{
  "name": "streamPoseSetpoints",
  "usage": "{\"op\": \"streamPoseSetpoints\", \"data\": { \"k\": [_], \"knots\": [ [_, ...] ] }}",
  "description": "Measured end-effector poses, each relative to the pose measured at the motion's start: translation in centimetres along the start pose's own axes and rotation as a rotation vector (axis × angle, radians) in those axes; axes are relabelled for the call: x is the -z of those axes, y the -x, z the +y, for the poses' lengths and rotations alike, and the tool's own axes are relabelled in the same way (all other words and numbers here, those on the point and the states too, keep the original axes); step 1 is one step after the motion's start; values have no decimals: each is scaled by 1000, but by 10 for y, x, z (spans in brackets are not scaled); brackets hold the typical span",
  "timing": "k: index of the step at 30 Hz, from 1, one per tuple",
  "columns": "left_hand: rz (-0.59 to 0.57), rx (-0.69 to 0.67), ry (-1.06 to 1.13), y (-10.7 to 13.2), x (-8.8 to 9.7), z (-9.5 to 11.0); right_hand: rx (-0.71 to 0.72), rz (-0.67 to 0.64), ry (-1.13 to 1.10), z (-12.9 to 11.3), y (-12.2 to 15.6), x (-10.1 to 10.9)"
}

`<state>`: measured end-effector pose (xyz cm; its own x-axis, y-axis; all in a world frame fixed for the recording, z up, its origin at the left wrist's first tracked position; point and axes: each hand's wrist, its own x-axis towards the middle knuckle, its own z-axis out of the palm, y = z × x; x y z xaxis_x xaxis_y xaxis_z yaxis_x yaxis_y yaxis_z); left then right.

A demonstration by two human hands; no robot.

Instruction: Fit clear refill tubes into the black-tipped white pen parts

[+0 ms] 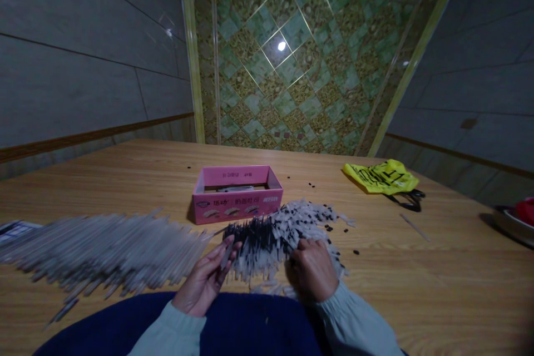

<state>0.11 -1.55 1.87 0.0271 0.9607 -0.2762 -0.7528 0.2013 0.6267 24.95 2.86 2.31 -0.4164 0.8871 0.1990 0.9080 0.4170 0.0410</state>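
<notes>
Low over the table, my left hand has its fingers closed around a short greyish translucent tube-like piece. In front of that hand lies a row of slim pieces with black ends. My right hand is curled at the near edge of a heap of small whitish translucent pieces mixed with black bits; whatever its fingers grip is hidden. Left of my left hand, a wide layer of long, thin translucent sticks lies side by side.
Behind the heap stands an open pink box with some slender items inside. A yellow bag with black lettering and black straps lies at the right back. A single stick and loose black bits lie on the wooden table. A bowl stands far right.
</notes>
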Motion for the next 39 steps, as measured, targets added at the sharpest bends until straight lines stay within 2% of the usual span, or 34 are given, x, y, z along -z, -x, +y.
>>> {"op": "streamPoseSetpoints", "data": {
  "k": [8,12,15,18,20,23,25,31,35,39],
  "knots": [
    [2,2,-13,0,0,0,23,-5,6,-2,-6,-12],
    [1,-25,-19,-1,2,1,72,12,-95,1,-7,-9],
    [16,-31,-11,-1,2,3,103,92,-359,1,-6,-10],
    [40,-27,-10,1,0,3,18,251,-811,-2,-6,-16],
    [46,-17,-12,1,-1,2,-65,291,-1149,-5,-8,-22],
    [39,-11,-14,1,-1,1,-189,200,-1558,-8,-10,-28],
    [38,-12,-11,0,0,1,-243,135,-1692,-10,-11,-29],
    [35,-28,-27,-1,-1,1,-272,86,-1774,-14,-10,-24],
    [24,-20,-158,-1,-2,-5,-318,93,-1857,-24,-8,-19],
    [-28,8,-308,0,-4,-16,-346,-62,-1936,-41,-5,-12]
  ]
}}
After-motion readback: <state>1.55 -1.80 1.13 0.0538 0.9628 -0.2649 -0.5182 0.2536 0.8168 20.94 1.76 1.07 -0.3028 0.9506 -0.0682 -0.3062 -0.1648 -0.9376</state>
